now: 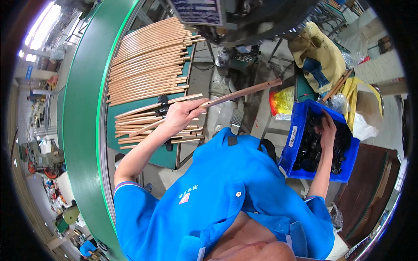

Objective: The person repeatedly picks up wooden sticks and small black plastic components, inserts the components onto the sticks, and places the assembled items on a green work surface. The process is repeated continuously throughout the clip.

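A long copper-coloured tube [244, 92] with small holes near its ends slants up to the right in front of me. My left hand [180, 116] is closed around its near end, above the stacked tubes. To my right, my right hand [327, 129] reaches inside a blue plastic bin [285, 160], its fingers stretched out and thumb apart. Small black parts [308, 154] lie heaped in that bin around the hand. The fingertips are partly blurred, and no part shows clearly between them.
Many copper-coloured tubes [148, 65] lie in rows on a green table to the left, with a looser pile [135, 130] nearer me. Beside it runs a green conveyor belt [82, 113]. A dark machine [261, 21] stands ahead. Yellow sacks [320, 52] sit beyond the bin.
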`<state>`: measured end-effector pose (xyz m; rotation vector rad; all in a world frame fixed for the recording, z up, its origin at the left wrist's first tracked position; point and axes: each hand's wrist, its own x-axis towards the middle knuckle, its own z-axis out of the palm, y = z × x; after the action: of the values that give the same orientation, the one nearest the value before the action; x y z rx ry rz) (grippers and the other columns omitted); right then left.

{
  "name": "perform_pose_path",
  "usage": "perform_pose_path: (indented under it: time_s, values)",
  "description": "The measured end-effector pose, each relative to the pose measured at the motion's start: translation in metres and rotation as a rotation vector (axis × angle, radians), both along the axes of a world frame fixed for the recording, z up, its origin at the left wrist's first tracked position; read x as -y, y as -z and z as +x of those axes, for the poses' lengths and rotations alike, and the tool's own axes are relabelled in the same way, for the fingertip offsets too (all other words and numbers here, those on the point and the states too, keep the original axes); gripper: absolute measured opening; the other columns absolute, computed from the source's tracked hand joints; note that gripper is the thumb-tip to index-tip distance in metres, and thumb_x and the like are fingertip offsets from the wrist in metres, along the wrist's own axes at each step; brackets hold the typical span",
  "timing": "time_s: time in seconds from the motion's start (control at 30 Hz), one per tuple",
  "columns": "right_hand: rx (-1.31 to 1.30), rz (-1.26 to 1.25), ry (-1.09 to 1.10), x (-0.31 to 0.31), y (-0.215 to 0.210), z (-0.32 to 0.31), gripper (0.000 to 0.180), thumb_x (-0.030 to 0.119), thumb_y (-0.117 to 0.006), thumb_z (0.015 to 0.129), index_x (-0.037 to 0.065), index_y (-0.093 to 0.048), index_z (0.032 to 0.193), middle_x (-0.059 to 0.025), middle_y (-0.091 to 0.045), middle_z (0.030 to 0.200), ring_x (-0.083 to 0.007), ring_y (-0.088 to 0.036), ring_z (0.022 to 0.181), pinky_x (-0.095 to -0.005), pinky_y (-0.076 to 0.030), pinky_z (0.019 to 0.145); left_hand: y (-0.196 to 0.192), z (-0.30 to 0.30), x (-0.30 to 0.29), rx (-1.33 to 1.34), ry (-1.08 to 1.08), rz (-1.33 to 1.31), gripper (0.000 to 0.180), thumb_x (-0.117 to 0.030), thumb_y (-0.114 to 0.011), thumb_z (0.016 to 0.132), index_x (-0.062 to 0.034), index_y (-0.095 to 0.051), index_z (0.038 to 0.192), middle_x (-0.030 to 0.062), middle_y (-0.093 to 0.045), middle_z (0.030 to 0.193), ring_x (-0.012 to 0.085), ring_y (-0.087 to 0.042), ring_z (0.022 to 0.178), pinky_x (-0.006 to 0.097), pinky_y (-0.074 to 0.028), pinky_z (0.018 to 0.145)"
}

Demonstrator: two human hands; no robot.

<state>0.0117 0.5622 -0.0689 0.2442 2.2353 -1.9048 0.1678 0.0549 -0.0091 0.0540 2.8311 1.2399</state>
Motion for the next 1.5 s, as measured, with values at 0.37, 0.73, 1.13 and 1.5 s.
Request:
perform_pose_path:
  time_s: [0.37,0.73,1.13,1.5]
  values:
    - [-0.221,-0.017,-0.670,0.156,-0.056,-0.029,0.028,0.008,-0.073,0.079,0.001,-0.068,0.106,-0.0055,-0.069,0.098,-0.0117,-0.062,0.091,-0.0287,-0.050,0.085,-0.014,-0.001,0.003,-0.183,0.037,-0.297,0.023,-0.027,-0.065,0.088,-0.0122,-0.066,0.106,0.0109,-0.063,0.080,0.0291,-0.063,0.069,0.038,-0.050,0.058]
    - [-0.329,-0.107,-0.894,0.171,-0.070,-0.055,0.026,0.011,-0.074,0.078,0.000,-0.070,0.101,-0.0040,-0.068,0.088,-0.0130,-0.061,0.082,-0.0283,-0.047,0.073,-0.008,0.003,0.031,-0.265,0.155,-0.477,0.022,-0.025,-0.066,0.088,-0.0127,-0.063,0.106,0.0088,-0.063,0.072,0.0285,-0.061,0.057,0.038,-0.047,0.049]
    - [-0.077,0.014,-1.173,0.175,-0.047,-0.062,0.019,0.013,-0.070,0.076,0.001,-0.068,0.091,-0.0019,-0.066,0.076,-0.0086,-0.059,0.066,-0.0264,-0.050,0.057,-0.020,-0.014,0.016,-0.435,0.178,-0.729,0.023,-0.033,-0.067,0.085,-0.0123,-0.056,0.085,0.0046,-0.055,0.068,0.0250,-0.060,0.057,0.038,-0.045,0.047]
    - [-0.234,0.341,-1.356,0.230,-0.088,-0.028,0.026,0.022,-0.069,0.076,0.001,-0.063,0.092,-0.0059,-0.063,0.085,-0.0145,-0.060,0.079,-0.0302,-0.046,0.070,0.004,-0.029,0.008,-0.096,0.339,-0.354,0.035,-0.042,-0.051,0.094,-0.0091,-0.054,0.083,0.0131,-0.059,0.066,0.0361,-0.061,0.065,0.047,-0.047,0.055]
